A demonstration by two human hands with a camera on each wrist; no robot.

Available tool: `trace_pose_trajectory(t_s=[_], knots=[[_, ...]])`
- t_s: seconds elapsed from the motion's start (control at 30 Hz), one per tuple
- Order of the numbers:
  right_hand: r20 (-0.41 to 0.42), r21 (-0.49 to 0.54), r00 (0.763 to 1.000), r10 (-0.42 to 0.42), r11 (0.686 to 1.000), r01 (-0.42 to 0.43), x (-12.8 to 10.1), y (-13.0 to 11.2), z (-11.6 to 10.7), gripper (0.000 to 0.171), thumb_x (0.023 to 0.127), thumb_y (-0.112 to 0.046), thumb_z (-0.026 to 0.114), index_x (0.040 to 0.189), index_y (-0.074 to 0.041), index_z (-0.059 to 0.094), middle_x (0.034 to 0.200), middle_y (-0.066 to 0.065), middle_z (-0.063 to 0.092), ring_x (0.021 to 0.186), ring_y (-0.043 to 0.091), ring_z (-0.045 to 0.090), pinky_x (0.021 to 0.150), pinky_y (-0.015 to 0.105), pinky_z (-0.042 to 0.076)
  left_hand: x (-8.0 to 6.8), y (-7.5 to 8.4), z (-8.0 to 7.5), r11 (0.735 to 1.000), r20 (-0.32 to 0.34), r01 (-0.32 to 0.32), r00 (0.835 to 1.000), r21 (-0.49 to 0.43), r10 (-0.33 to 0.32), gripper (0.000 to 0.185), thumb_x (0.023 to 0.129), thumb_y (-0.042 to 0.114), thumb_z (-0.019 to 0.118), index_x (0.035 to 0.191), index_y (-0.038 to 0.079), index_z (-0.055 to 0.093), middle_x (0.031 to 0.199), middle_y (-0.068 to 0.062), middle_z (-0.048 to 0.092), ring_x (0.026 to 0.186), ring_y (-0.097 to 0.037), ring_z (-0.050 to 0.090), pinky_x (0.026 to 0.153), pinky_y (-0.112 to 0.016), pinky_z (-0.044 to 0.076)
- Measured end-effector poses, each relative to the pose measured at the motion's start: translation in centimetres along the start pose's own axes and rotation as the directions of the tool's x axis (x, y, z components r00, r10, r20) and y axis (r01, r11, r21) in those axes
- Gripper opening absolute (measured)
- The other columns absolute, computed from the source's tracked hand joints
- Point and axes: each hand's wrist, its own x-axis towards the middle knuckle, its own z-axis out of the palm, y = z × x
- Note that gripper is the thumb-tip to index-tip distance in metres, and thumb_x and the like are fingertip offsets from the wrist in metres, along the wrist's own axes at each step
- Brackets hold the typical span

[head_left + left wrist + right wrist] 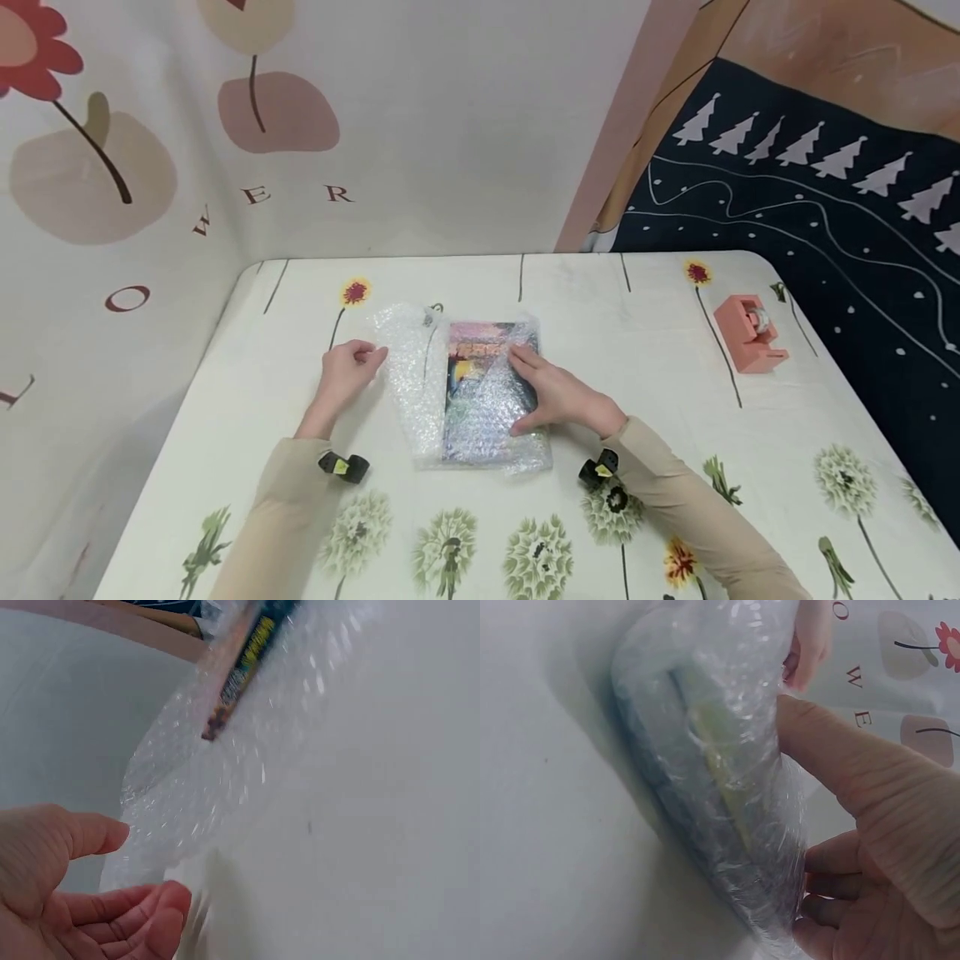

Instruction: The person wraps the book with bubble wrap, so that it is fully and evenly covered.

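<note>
Evidently the left hand (347, 377) is at the left edge of the bubble wrap (411, 375), its fingers loosely bent and the thumb apart from them in the left wrist view; whether they touch the film I cannot tell. The right hand (561, 396) is spread over the right part of the wrapped book (480, 400), thumb toward the near side, fingers toward the far side, resting on the film. The book lies flat in the middle of the table (637, 333), and a flap of wrap reaches out to its left. It should handle as a stiff, fairly light slab, firm at the corners, while the wrap will likely be soft, springy and a bit slippery. The flap is best pinched by its free left edge, and the book steadied from above or gripped along its long sides. Farther right, near the table's far right corner, stands a coral tape dispenser (737, 343); beyond the far edge hangs a flower-printed curtain (450, 133).
</note>
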Motion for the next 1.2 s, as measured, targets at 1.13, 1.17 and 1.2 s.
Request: trace_pose_trajectory(t_s=[1.13, 1.17, 1.2], knots=[[-0.028, -0.016, 1.000, -0.014, 1.000, 0.014, 0.1, 0.3, 0.2, 0.114, 0.063, -0.044, 0.084, 0.144, 0.008, 0.023, 0.152, 0.021, 0.016, 0.139, 0.032, 0.017, 0.110, 0.040, 0.024, 1.6, 10.1, 8.4, 0.866, 0.183, -0.500, 0.849, -0.023, 0.495, 0.006, 0.082, 0.003, 0.069, 0.077, 0.000, 0.070, 0.086, -0.014, 0.059, 0.067, -0.024, 0.062, 0.062, -0.029, 0.053], [-0.028, -0.017, 0.999, -0.015, 1.000, 0.014, 0.1, 0.4, 0.2, 0.114, 0.063, -0.044, 0.084, 0.144, 0.008, 0.023, 0.152, 0.021, 0.016, 0.139, 0.032, 0.017, 0.110, 0.039, 0.024, 1.9, 10.1, 8.5, 0.867, 0.200, -0.498, 0.847, -0.026, 0.492, 0.005, 0.082, 0.003, 0.069, 0.077, 0.000, 0.070, 0.085, -0.013, 0.059, 0.067, -0.023, 0.063, 0.062, -0.028, 0.053], [-0.028, -0.019, 0.999, -0.015, 1.000, 0.014, 0.1, 0.4, 0.2, 0.114, 0.063, -0.044, 0.084, 0.144, 0.008, 0.022, 0.152, 0.021, 0.016, 0.139, 0.032, 0.018, 0.110, 0.039, 0.024, 2.1, 10.0, 8.7, 0.868, 0.216, -0.496, 0.845, -0.028, 0.489, 0.005, 0.082, 0.004, 0.069, 0.078, 0.001, 0.071, 0.085, -0.013, 0.059, 0.068, -0.023, 0.064, 0.061, -0.027, 0.053]])
